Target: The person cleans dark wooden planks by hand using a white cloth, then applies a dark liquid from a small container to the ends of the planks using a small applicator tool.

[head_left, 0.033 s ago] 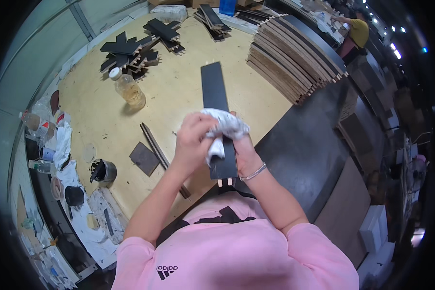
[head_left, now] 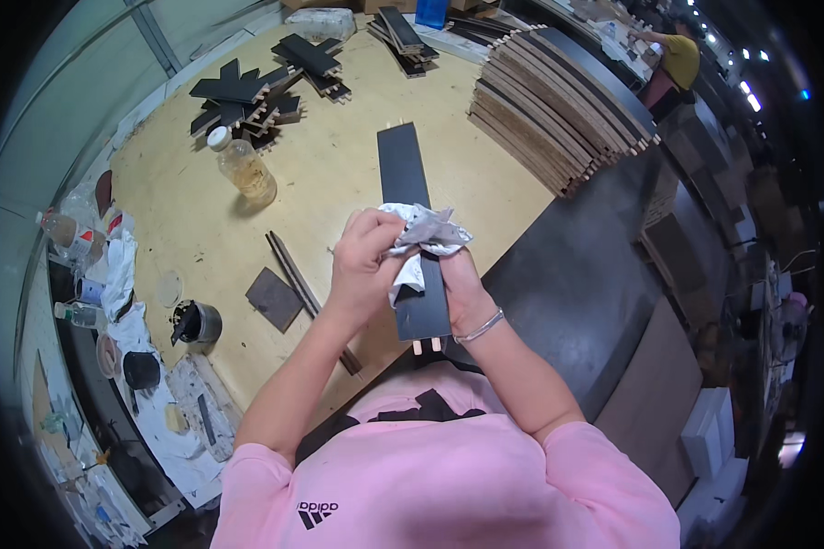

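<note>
Dark board (head_left: 401, 169): held over the tabletop (head_left: 339, 183), in front of the pink shirt (head_left: 449, 485).
Long axis: lengthwise away from the person, far end slightly left; near-end pegs (head_left: 418, 348) point shirtward.
Left hand (head_left: 364, 252): fingers bunched around white cloth (head_left: 435, 229), against the board.
Right hand (head_left: 462, 291): holds board's right side; fingers partly hidden.

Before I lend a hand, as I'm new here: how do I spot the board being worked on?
Start at the near edge of the pale yellow tabletop. There the right hand holds a long dark board, partly under a crumpled white cloth in the left hand. It alone is held; similar boards lie piled farther off.
</note>
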